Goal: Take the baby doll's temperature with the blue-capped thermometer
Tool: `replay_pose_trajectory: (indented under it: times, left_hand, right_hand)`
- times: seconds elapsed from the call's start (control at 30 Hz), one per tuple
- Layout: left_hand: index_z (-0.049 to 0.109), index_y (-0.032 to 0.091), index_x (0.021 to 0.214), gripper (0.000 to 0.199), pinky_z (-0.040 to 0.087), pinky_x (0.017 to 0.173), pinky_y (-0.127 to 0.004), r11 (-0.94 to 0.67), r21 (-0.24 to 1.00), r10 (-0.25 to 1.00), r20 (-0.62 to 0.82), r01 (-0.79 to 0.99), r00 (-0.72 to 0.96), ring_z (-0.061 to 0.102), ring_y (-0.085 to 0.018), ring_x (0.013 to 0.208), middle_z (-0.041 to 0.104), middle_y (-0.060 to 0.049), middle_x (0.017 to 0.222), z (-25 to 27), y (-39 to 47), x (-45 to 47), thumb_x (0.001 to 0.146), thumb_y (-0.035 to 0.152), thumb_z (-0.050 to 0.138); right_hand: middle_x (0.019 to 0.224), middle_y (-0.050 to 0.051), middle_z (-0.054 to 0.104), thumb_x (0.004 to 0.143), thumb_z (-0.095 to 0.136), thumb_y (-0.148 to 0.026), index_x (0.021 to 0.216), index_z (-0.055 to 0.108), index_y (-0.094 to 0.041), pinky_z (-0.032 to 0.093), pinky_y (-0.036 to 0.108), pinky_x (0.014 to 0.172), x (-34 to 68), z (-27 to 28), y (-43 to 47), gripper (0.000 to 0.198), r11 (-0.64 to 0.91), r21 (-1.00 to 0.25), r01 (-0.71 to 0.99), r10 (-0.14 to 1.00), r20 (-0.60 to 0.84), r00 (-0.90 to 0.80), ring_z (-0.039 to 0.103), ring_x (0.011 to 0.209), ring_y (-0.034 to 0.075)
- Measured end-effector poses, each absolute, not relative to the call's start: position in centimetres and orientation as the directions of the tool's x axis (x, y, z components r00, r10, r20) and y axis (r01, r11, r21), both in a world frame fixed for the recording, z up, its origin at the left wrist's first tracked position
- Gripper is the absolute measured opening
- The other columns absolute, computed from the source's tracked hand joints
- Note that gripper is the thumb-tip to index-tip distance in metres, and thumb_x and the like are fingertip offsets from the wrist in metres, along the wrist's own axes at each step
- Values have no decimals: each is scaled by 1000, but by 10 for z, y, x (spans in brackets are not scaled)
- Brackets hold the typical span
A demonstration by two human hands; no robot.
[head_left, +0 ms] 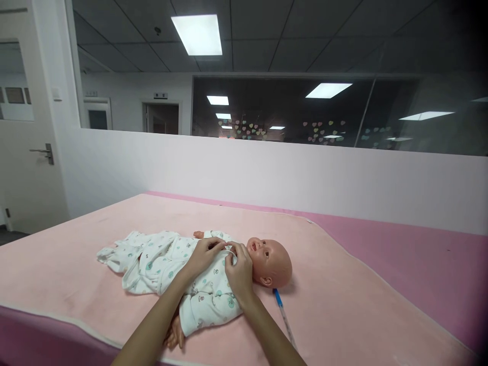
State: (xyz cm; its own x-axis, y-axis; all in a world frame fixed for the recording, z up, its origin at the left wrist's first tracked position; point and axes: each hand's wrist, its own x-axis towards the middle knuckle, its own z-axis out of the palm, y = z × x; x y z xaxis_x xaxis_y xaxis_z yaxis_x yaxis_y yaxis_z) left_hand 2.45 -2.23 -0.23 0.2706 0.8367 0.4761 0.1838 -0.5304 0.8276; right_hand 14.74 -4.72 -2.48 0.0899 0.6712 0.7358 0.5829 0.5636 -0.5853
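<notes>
A baby doll (271,262) lies on its back, its head to the right, dressed in a white patterned baby outfit (206,282). My left hand (206,254) rests over the doll's chest, fingers bent and tips at the neckline of the outfit. Beside it, my right hand (239,269) pinches the same neckline just below the doll's chin. The fingertips of both hands nearly meet there, and the exact bit of cloth between them is partly hidden. One doll hand (175,333) sticks out of the near sleeve; the legs of the outfit lie loosely to the left.
A thin clear stick with a blue end, like a thermometer (284,317), lies near the doll's head, partly behind my right forearm. Under everything is a peach sheet (343,300) over a pink mat (400,254). A low white wall (267,173) with a window stands behind.
</notes>
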Motion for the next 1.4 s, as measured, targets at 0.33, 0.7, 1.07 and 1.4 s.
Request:
replay_pose_trajectory:
  times: [0.33,0.7,1.07,1.4]
  left_hand:
    - [67,16,80,28,43,77,-26,-438,870,838,303,227,455,56,-18,85,64,-7,89,6,-27,-22,67,41,60]
    - [68,16,76,16,48,77,-28,-442,876,864,357,194,355,59,-20,88,66,-8,90,-5,-28,-26,63,25,64]
    - [70,16,76,19,50,68,-26,-449,864,887,399,227,234,63,-19,75,69,-6,77,-5,-31,-24,62,29,65]
    - [67,19,93,36,45,66,-25,-499,784,867,445,370,225,61,-19,76,70,-4,82,-15,-24,-23,69,44,58]
  right_hand:
    - [80,4,56,73,37,-5,83,55,-17,39,30,72,146,-24,-53,24,635,-502,587,557,824,102,48,78,15]
    - [83,3,54,74,44,-13,79,57,-18,34,30,74,141,-19,-58,14,622,-438,649,630,773,-81,45,82,16]
    - [80,0,60,81,48,-26,78,59,-20,31,28,74,140,-20,-55,13,629,-409,661,658,734,-171,48,80,14]
    - [78,0,60,84,44,-28,78,58,-20,30,27,74,139,-24,-51,17,587,-412,697,683,714,-154,48,79,14]
